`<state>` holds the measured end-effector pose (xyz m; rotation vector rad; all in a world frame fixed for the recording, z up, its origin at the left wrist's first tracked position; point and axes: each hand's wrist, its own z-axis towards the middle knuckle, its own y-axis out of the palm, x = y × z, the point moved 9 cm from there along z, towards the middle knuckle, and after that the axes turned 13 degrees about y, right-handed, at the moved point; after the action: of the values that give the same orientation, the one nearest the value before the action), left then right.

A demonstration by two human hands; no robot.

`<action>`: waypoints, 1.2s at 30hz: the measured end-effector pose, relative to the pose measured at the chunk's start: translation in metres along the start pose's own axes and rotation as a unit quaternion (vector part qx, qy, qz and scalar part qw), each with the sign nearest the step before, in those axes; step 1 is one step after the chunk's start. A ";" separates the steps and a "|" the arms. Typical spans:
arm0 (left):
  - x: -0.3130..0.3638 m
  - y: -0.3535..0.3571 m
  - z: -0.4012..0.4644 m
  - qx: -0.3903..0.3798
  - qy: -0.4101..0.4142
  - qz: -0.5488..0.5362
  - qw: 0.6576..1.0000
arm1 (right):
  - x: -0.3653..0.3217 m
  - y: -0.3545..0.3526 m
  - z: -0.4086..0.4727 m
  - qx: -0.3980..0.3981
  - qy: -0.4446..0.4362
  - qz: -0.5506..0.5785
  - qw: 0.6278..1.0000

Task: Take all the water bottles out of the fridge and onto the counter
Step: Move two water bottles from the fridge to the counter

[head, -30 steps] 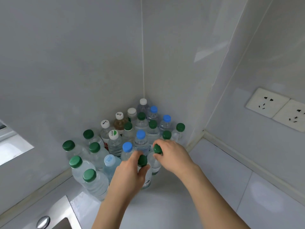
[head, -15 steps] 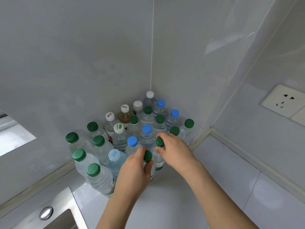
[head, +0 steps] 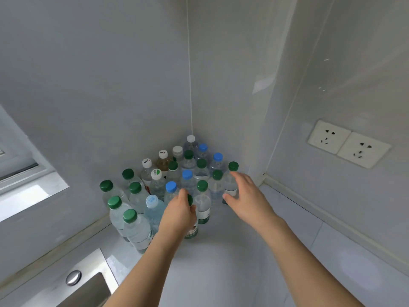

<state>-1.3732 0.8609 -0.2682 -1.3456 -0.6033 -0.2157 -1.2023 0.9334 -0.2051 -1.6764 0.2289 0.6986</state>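
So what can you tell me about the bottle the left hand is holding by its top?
The front bottle is clear plastic with a dark green cap, which the left hand grips from above, hiding most of it. A white and green label wraps its lower body. It looks upright at the near edge of the cluster on the white counter, close beside another green-capped bottle. Whether its base rests on the counter is unclear.

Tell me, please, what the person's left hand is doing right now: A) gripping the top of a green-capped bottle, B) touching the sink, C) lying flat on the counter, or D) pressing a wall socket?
A: the left hand has its fingers curled round the neck and cap of a green-capped bottle at the front of the group on the counter.
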 end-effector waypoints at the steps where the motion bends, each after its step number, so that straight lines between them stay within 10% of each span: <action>1: 0.002 -0.001 0.000 -0.011 -0.012 0.005 1.000 | 0.004 -0.012 -0.008 0.015 0.001 0.005 1.000; 11: 0.120 -0.043 -0.004 0.035 0.156 0.131 0.978 | 0.051 -0.126 -0.076 0.127 0.016 -0.060 0.990; 36: 0.497 0.032 -0.136 -0.050 0.577 0.037 0.814 | 0.227 -0.316 -0.339 0.318 0.319 -0.072 0.890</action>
<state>-0.9066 0.8340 -0.0487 -1.0774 0.5030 -0.9241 -0.7516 0.7384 -0.0465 -1.2077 0.7107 -0.0823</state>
